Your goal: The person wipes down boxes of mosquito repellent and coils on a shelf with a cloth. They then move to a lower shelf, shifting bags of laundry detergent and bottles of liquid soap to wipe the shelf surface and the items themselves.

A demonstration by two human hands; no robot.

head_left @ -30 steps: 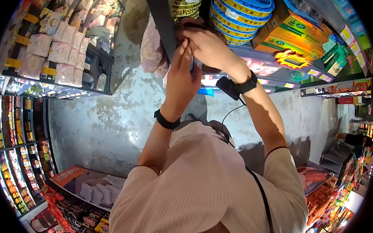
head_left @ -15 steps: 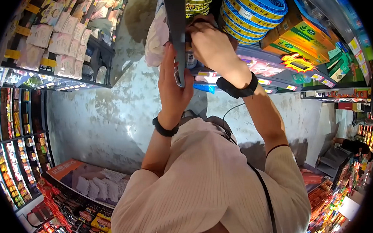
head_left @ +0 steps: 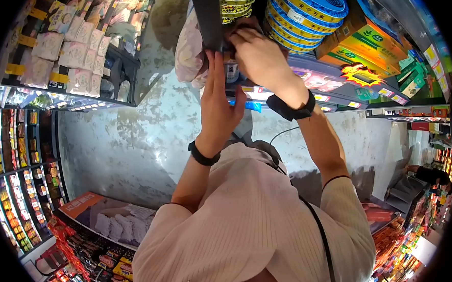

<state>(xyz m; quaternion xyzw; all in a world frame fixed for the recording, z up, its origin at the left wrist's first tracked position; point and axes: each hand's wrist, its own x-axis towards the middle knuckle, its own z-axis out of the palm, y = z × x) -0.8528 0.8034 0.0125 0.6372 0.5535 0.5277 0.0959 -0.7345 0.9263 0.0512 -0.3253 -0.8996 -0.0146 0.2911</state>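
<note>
Nearest the camera is the person's own torso in a pale ribbed top (head_left: 251, 231), from which both forearms rise toward the shelving. The left hand (head_left: 219, 108), a black band at its wrist, is held upright with the palm turned toward the dark upright post (head_left: 207, 19); its fingers are stretched straight up, close together, their tips touching the post's lower end rather than curling round anything. The right hand (head_left: 260, 55), wrist also banded in black, comes in from the right with the knuckles bent over and the fingers curled shut on a small dark item (head_left: 227, 39) just at the post; what that item is cannot be made out. A small bottle (head_left: 231, 72) stands on the shelf directly beneath the two hands. Beyond them, stacks of round blue-and-yellow tins (head_left: 301, 9) fill the shelf to the right, with orange boxes (head_left: 363, 37) further along and a pinkish soft package (head_left: 188, 46) hanging left of the post.
</note>
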